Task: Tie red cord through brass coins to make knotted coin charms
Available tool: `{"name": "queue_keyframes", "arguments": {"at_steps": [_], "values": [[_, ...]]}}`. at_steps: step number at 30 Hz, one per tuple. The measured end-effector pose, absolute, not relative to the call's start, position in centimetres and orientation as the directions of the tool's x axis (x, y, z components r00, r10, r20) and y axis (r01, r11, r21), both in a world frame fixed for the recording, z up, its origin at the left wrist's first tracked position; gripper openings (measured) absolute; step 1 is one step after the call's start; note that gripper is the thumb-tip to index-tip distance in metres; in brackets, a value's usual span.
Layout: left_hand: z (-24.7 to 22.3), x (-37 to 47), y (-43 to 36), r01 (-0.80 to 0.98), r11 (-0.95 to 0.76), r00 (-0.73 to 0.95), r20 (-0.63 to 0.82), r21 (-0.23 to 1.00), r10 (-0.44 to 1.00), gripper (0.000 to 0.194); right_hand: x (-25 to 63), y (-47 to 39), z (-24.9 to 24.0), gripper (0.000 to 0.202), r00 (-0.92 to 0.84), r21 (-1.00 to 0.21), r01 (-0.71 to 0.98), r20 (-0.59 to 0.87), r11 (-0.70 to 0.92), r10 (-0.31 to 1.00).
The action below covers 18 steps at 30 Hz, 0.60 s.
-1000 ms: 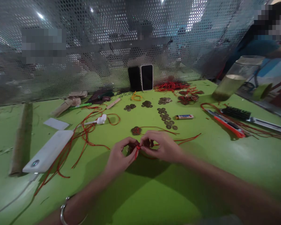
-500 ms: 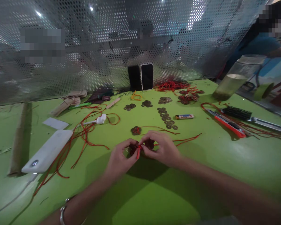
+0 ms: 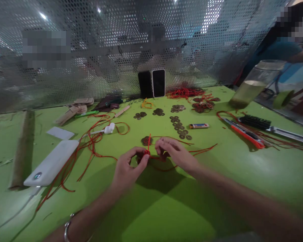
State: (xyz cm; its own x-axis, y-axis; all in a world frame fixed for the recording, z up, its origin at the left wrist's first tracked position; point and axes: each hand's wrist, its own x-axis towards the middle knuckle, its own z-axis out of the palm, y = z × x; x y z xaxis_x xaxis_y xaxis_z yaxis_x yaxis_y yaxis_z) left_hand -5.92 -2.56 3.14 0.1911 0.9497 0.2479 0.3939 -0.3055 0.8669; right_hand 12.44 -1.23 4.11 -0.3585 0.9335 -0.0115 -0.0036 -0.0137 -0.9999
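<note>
My left hand (image 3: 127, 169) and my right hand (image 3: 175, 153) meet over the green table (image 3: 166, 208), pinching a red cord (image 3: 148, 144) at a small knot between their fingertips. One short end of the cord stands up from the knot; a loop hangs under my right hand and a long end trails right. A dark coin cluster tied with red cord (image 3: 146, 140) lies just behind the hands. Loose brass coins (image 3: 178, 127) lie in rows and small piles beyond. A metal bangle sits on my left wrist.
A white power bank (image 3: 50, 163) and tangled red cords (image 3: 91, 144) lie at left. A lighter (image 3: 198, 125), an orange utility knife (image 3: 244, 132), a black brush (image 3: 255, 121) and a glass jar (image 3: 252, 84) are at right. Two phones (image 3: 153, 83) lean on the perforated screen. A person sits far right.
The hands have shifted slightly away from me and spread a little. The short end of the cord, which hung down before, now points upward from the knot.
</note>
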Motion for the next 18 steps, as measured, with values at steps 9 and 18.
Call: {"name": "queue_keyframes", "arguments": {"at_steps": [9,18], "values": [[3.06,-5.78,-2.39,0.338,-0.329,0.133,0.301,0.882,0.944,0.014,12.36,-1.66,4.75,0.029,-0.568,-0.91,0.28,0.101,0.307,0.817],[2.99,-6.17,-2.03,0.237,-0.266,0.021,0.269,0.934,0.963,0.019,12.59,-1.69,5.03,0.025,-0.607,-0.889,0.287,0.12,0.357,0.786]]}}
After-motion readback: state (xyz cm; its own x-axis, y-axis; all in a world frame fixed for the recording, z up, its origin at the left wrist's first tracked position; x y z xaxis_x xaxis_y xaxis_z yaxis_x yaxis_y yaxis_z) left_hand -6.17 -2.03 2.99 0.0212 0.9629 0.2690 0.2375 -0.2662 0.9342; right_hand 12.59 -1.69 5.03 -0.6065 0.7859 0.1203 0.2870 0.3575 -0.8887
